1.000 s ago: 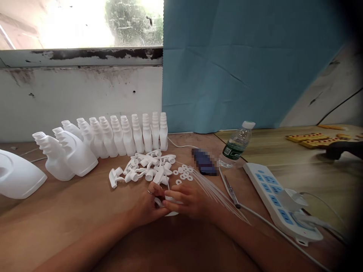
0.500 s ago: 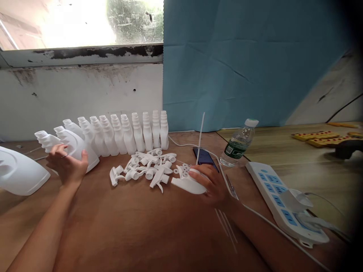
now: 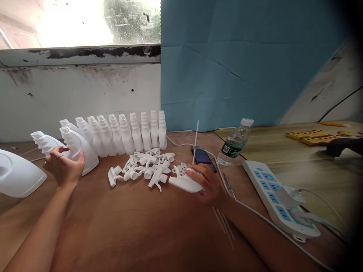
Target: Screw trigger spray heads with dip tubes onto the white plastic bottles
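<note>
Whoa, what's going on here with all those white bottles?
A person is working at a wooden table. Their left hand rests open against the nearest white bottle at the end of a leaning row. Their right hand holds a spray trigger with its thin tube sticking up, beside a pile of loose triggers. A phone, a water bottle and a power strip lie to the right.

Light: daylight from the window, upper left of frame, blown out to white.
Table: evenly lit, with soft, faint shadows.
White bottles: crisp, matt.
Right edge: dark vignette, slight blur.
Borders: wide-angle bending.
</note>
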Tool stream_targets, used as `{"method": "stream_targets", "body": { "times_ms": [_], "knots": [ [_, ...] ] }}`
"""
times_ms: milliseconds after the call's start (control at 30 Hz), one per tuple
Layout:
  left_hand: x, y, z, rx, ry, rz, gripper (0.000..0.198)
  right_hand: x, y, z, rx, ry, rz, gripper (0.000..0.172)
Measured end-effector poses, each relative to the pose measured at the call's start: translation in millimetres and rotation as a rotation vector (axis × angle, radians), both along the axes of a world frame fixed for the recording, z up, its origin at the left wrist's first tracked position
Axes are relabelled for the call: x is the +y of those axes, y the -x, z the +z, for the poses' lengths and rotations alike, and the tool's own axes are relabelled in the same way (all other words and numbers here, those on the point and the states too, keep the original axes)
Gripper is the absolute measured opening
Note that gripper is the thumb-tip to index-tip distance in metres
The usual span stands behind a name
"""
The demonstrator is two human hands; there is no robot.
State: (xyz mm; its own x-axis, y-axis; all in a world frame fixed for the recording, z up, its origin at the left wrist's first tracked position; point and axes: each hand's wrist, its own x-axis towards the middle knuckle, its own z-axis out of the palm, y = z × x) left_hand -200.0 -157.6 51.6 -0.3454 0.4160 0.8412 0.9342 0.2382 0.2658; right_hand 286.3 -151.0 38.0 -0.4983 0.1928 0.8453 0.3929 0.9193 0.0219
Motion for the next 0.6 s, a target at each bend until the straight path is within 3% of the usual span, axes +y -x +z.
{"method": "stream_targets", "body": {
  "times_ms": [167,300,467,600],
  "knots": [
    [7,4,-3.2,0.089,-0.013,0.002,0.062,0,-4,0.0,0.102,0.103,0.035,0.055],
    [5,-9,2.5,0.21,-0.082,-0.104,0.048,-4,-6,5.9,0.349,0.433,0.133,0.04],
    [-7,-47,16.4,0.474,-0.006,-0.226,0.052,4,-10,18.0,0.784,0.883,0.371,0.024],
    [-10,-73,19.7,0.681,0.035,-0.375,0.05,15,-17,24.5,0.902,1.085,0.512,0.036]
  ]
}}
